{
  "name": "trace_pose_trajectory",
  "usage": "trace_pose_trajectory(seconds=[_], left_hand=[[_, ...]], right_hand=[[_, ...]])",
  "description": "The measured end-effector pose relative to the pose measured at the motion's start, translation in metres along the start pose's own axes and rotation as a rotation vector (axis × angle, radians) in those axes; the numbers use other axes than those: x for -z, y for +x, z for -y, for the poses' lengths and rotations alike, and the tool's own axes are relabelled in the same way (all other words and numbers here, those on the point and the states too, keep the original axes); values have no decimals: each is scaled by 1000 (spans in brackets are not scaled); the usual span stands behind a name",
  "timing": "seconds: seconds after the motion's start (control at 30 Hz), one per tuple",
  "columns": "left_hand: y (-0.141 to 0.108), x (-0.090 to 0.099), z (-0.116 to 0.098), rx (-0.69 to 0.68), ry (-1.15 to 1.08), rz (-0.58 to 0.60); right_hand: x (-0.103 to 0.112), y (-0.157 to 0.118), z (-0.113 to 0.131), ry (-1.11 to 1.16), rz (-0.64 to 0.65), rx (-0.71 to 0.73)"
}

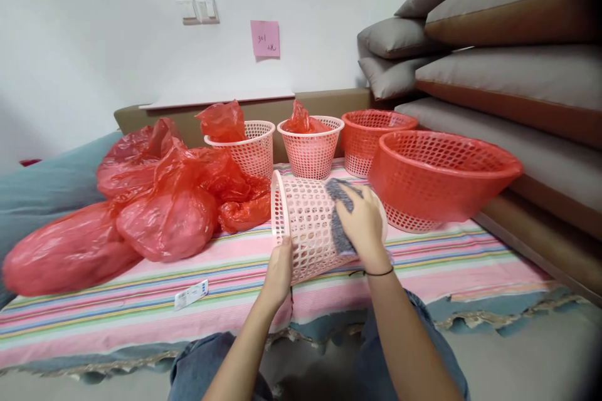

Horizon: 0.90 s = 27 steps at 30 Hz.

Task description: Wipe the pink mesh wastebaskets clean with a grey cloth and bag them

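A pale pink perforated plastic basket (pixel 310 219) lies on its side on the striped cloth, its open rim facing left. My left hand (pixel 278 269) grips that rim at the lower edge, fingers mostly hidden inside or behind it. Pressed against the basket's outer wall is a grey cloth (pixel 342 235), held under my right hand (pixel 362 219). The right fingers curve over the cloth, which touches the side toward the basket's base. A dark band circles the right wrist.
Behind stand two pink baskets (pixel 313 156) holding red bags, plus two baskets lined with red plastic (pixel 437 182). Several stuffed red bags (pixel 164 225) lie left. A white label (pixel 191 294) rests on the striped cloth (pixel 226 288). Grey cushions (pixel 512 69) are stacked right.
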<state>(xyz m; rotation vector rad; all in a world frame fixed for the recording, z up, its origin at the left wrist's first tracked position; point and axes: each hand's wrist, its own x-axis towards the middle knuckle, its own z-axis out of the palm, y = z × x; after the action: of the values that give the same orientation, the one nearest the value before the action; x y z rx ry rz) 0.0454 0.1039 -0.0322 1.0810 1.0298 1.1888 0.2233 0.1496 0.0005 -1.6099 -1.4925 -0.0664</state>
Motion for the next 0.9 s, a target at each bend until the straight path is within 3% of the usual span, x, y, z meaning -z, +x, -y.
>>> trace_pose_trajectory(seconds=[0.1,0.23,0.33,0.5,0.6,0.7,0.8,0.9], left_hand=[[-3,0,2,-40,0,133],[-2,2,4,-62,2,133],[3,1,5,-83,-12,105],[9,-2,4,-96,-7,32],[9,-4,3,-132,22,-60],[7,-5,5,-133,17,-86],[4,-4,8,-137,-1,-60],[5,-1,9,-153,47,-110]], right_hand=[[5,10,-38,-96,-46,-201],[7,13,-62,-111,-111,-295],[4,8,-44,-95,-113,-145],[-5,-16,33,106,-6,209],[-8,-31,66,160,43,286],[-9,-39,71,168,41,279],[-9,-48,64,165,19,292],[-11,-64,56,155,-26,323]])
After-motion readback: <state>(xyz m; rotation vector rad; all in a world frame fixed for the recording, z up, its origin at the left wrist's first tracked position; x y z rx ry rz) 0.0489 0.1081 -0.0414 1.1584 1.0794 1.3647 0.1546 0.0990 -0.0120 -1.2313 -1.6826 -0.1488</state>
